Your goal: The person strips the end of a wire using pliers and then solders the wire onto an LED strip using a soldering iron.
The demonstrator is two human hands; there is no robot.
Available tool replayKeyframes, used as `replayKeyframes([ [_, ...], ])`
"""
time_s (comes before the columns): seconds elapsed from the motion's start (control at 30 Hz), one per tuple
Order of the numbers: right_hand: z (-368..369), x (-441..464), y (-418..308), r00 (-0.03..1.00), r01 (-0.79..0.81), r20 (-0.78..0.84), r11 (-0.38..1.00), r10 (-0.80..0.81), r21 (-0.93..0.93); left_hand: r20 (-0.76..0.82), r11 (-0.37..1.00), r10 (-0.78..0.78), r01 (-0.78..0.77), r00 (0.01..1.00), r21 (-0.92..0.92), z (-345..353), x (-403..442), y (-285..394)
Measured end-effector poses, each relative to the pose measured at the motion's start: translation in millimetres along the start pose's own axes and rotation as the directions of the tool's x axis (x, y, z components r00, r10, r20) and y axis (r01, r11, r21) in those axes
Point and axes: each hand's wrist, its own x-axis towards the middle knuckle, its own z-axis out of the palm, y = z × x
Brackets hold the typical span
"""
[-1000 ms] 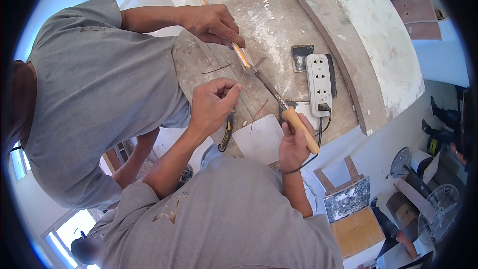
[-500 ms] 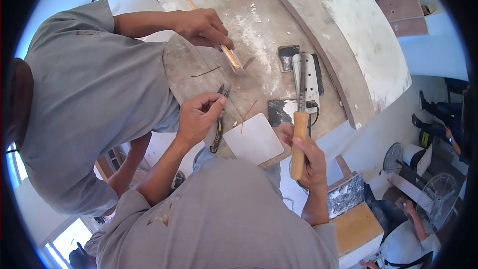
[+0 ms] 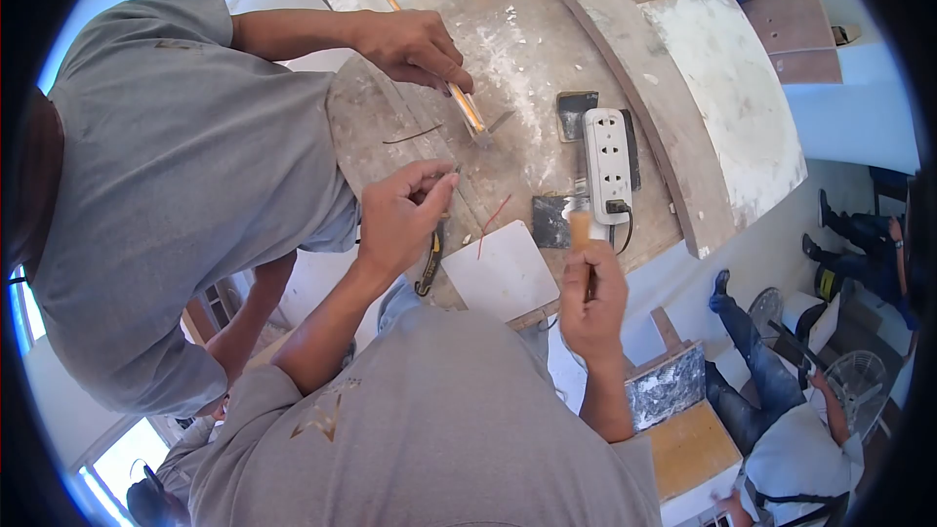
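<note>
My right hand (image 3: 593,304) is wrapped round the wooden handle (image 3: 581,226) of a soldering iron; its metal shaft, seen earlier, is hardly visible now. My left hand (image 3: 402,215) is closed in a pinch above the table, with a tiny thing at the fingertips that I cannot make out. Partly behind that hand lie pliers with a black and yellow handle (image 3: 430,263). A white board (image 3: 501,271) sits between my hands at the table edge, a thin red wire (image 3: 495,224) across its corner. A co-worker's hand (image 3: 415,47) holds a long strip with an orange line (image 3: 468,109).
A white power strip (image 3: 609,164) with a black plug lies on the dusty table (image 3: 390,117), beside dark plates (image 3: 553,222). A curved board (image 3: 644,88) runs along the right. A dark wire (image 3: 414,134) lies near the co-worker. People sit at lower right near a fan (image 3: 854,381).
My right hand has tipped the soldering iron, so its shaft no longer stands up in view over the power strip. My left hand has shifted slightly right and now covers the pliers' jaws.
</note>
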Motion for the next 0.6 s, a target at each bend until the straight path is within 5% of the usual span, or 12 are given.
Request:
replayKeyframes([
  [0.1,26.1,-4.8,-10.9,0.99,-0.098,-0.093,0.992,0.105,0.075,-0.001,0.999,0.015,-0.015,1.0,0.035,-0.6,7.4,6.2],
  [0.23,35.5,-1.5,-3.9,0.997,0.003,-0.075,0.995,-0.011,-0.096,0.002,0.985,0.069,-0.069,0.998,0.159,-3.2,10.4,13.8],
  [0.6,43.1,2.7,7.8,0.995,0.078,-0.057,0.989,-0.086,-0.124,-0.005,0.803,0.475,-0.431,0.88,0.411,-4.0,18.2,1.9],
])
